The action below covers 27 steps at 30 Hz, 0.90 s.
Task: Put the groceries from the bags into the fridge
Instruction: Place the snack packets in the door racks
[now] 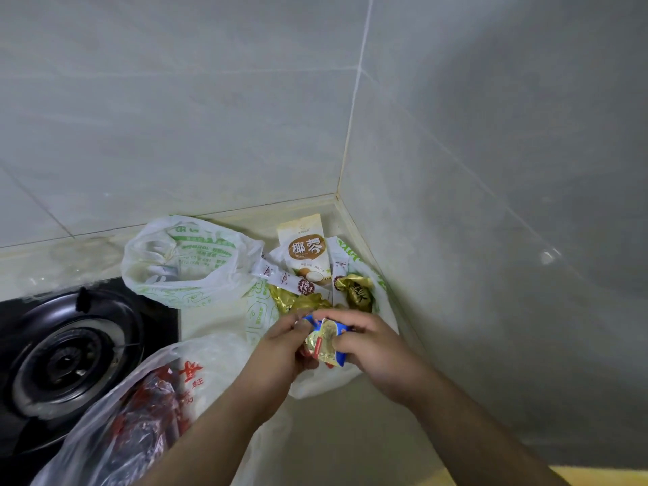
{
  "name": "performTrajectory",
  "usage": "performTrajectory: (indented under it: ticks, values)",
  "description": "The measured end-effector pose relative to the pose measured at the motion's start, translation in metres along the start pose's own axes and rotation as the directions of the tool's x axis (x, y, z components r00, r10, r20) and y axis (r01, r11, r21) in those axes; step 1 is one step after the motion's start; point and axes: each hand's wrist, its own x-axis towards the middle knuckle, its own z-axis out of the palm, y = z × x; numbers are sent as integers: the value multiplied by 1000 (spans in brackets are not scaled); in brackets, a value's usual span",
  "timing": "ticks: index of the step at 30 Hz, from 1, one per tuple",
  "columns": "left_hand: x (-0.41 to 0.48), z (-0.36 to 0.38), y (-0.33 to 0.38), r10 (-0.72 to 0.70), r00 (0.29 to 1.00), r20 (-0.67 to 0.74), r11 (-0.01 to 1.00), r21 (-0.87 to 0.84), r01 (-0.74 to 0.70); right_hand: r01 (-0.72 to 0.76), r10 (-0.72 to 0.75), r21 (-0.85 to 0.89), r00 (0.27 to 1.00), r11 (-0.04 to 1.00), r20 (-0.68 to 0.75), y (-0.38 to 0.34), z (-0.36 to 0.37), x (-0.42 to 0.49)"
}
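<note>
Both my hands hold a small blue and gold snack packet [324, 340] above an open white bag with green print [257, 315] in the counter corner. My left hand [280, 349] pinches its left end and my right hand [368, 345] grips its right side. Behind them, in the bag, stand a cream and brown carton-like pack [305, 250], white stick sachets [280, 275] and gold foil packets [357, 292]. A second white green-printed bag [182, 261] lies to the left. A clear bag with red print [133, 426] holds dark red contents at the lower left.
A black gas hob with a round burner [66, 356] fills the left side, right next to the bags. Grey tiled walls [491, 170] meet in a corner behind the groceries. The pale counter [336, 426] runs toward me on the right. No fridge is in view.
</note>
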Motion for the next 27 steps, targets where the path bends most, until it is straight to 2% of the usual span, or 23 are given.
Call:
performTrajectory:
  ticks: [3, 9, 14, 19, 22, 27]
  values:
    - [-14, 0, 4, 18, 999, 51, 999, -34, -16, 17, -10, 89, 997, 996, -77, 2, 3, -17]
    - [-43, -6, 4, 83, 996, 34, 995, 46, -84, 46, 0, 217, 978, 975, -208, 2, 20, -65]
    - [-81, -5, 6, 106, 982, 154, 979, 154, -130, 70, 19, 285, 954, 956, -301, 4, 46, -115]
    - [-114, 1, -1, 37, 976, 215, 992, 110, -61, 164, 26, 444, 920, 881, -392, 15, 72, -166]
    - [-132, 13, -11, -15, 963, 270, 993, 116, -17, 260, 27, 479, 858, 838, -513, 25, 83, -198]
    - [-168, 48, -27, -47, 898, 438, 983, 179, -36, 460, 50, 491, 690, 740, -722, 42, 86, -266]
